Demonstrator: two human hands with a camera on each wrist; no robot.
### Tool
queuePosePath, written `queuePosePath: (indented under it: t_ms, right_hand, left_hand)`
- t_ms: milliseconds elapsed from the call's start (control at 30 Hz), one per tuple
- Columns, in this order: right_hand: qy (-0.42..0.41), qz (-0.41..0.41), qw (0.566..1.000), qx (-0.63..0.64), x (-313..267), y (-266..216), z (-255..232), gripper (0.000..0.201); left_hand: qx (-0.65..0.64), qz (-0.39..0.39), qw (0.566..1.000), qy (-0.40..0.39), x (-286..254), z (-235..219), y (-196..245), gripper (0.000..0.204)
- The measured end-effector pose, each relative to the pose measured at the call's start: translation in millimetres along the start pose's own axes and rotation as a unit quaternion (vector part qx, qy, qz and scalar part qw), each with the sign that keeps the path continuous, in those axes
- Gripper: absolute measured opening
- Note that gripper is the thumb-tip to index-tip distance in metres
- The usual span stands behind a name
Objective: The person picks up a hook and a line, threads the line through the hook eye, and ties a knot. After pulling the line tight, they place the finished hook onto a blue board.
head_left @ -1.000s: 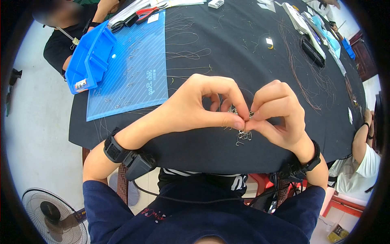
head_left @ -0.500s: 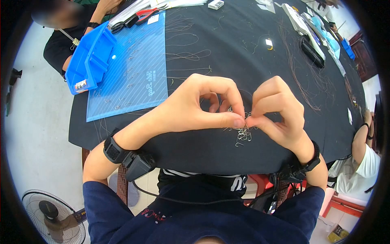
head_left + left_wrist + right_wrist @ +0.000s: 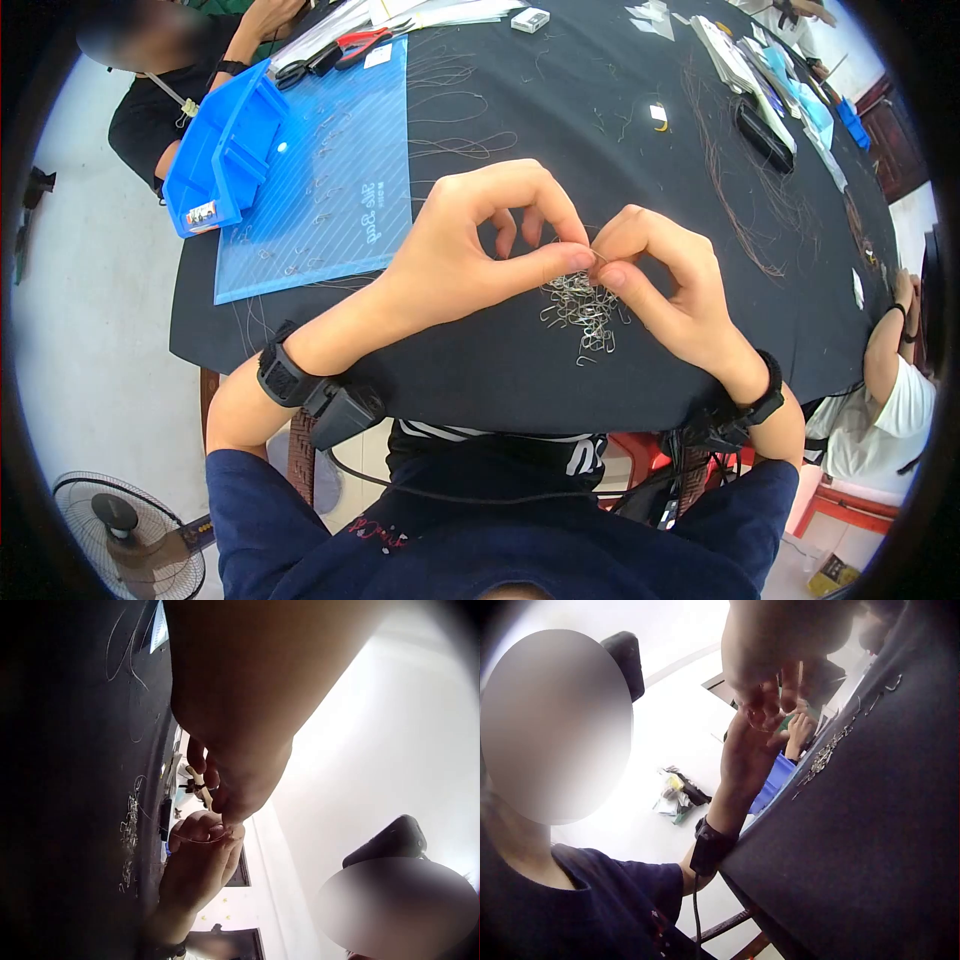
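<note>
Both hands meet above a pile of small metal fish hooks point(image 3: 588, 312) on the black cloth. My left hand point(image 3: 480, 235) pinches a thin line point(image 3: 196, 841) between thumb and index finger, its other fingers loosely curled. Right beside it, my right hand point(image 3: 668, 280) also pinches at the line, thumb and index fingertips almost touching the left ones. In the left wrist view the line makes a curved loop out from the fingertips. Whether a hook sits between the fingertips I cannot tell. The pile of hooks lies below both hands in the right wrist view.
On the left, a blue plastic bin point(image 3: 215, 165) stands on a blue file bag point(image 3: 340, 215) with hooks and looped lines along it. Red-handled pliers point(image 3: 362, 40) lie at the back. A bundle of brown lines point(image 3: 725, 190) and a black case point(image 3: 763, 138) lie to the right. Other people sit around the table.
Both hands have moved up and away from the body, so more of the hook pile shows beneath them. The right index finger and thumb have shifted slightly left.
</note>
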State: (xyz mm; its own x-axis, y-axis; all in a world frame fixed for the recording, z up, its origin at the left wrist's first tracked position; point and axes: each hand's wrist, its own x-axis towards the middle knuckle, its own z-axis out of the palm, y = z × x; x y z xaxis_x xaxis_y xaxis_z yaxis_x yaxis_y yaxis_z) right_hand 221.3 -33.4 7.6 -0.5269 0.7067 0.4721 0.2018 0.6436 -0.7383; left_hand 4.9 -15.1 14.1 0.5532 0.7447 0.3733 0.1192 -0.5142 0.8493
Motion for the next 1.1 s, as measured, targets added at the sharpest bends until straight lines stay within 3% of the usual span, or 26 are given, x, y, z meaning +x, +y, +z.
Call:
queuePosePath:
  t_ms: [367,633,833,967,1100]
  right_hand:
    - [0.033,0.001,0.996,-0.083,2.2,-2.4,0.0,0.005]
    - [0.032,-0.003,0.993,-0.115,2.1,-3.8,-1.4,0.008]
    - [0.015,0.049,0.997,-0.060,3.3,-20.7,-0.7,0.018]
    - [-0.026,-0.051,0.988,0.141,4.4,-38.3,-7.0,0.006]
    - [0.190,-0.114,0.946,0.236,-19.6,-80.8,14.7,0.017]
  left_hand:
    - [0.028,0.005,1.000,0.000,-0.7,1.6,-1.0,0.009]
    - [0.042,-0.012,0.998,0.055,-0.4,1.7,-1.6,0.007]
    - [0.013,-0.005,0.994,0.109,-1.2,0.1,-1.7,0.007]
    - [0.009,-0.024,0.991,0.133,-1.5,-1.5,0.7,0.007]
    - [-0.009,-0.007,0.989,0.148,0.2,1.9,-3.0,0.009]
